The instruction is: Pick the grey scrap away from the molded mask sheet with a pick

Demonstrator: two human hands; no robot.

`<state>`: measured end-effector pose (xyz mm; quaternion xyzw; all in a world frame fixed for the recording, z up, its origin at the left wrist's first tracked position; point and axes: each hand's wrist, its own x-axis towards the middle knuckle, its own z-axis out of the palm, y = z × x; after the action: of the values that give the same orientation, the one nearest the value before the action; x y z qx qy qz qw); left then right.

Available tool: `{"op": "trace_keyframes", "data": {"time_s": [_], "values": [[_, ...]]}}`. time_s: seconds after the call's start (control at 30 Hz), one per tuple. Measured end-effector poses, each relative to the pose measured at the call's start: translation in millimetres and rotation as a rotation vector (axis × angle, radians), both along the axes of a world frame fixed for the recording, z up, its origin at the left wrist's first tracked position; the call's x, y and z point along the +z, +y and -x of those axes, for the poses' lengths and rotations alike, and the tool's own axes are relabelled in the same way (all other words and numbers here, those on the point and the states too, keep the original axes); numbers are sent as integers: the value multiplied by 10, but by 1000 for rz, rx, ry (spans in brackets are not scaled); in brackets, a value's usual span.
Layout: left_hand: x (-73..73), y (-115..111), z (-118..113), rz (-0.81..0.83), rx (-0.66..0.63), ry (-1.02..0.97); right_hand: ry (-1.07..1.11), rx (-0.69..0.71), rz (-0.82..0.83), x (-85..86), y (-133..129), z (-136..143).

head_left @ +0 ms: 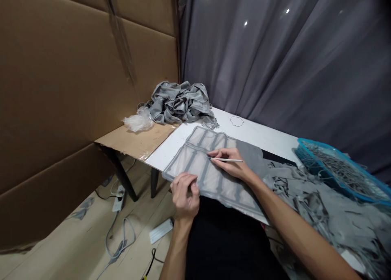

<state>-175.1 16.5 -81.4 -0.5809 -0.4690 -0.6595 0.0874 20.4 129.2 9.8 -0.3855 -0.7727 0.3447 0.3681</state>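
Observation:
A grey fabric organizer with pale, see-through pockets lies flat on the white table. My right hand rests over its middle, fingers closed on a thin white stick whose left tip points at a grey seam between pockets. At the near left edge of the organizer is my left hand, its fingers curled inward; whether they pinch the edge or something small is hidden.
Heaped grey fabric and a crumpled clear bag lie at the back left. To the right are a blue basket of small grey pieces and a pile of grey scraps. Cables and power strips are on the floor.

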Motion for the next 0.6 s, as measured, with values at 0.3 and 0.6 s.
{"op": "trace_keyframes", "data": {"time_s": [0.3, 0.6], "values": [[-55, -6, -4, 52, 43, 23, 3, 35, -27, -91, 18, -57], [-74, -5, -5, 62, 39, 27, -65, 35, -104, -61, 8, -32]]}}
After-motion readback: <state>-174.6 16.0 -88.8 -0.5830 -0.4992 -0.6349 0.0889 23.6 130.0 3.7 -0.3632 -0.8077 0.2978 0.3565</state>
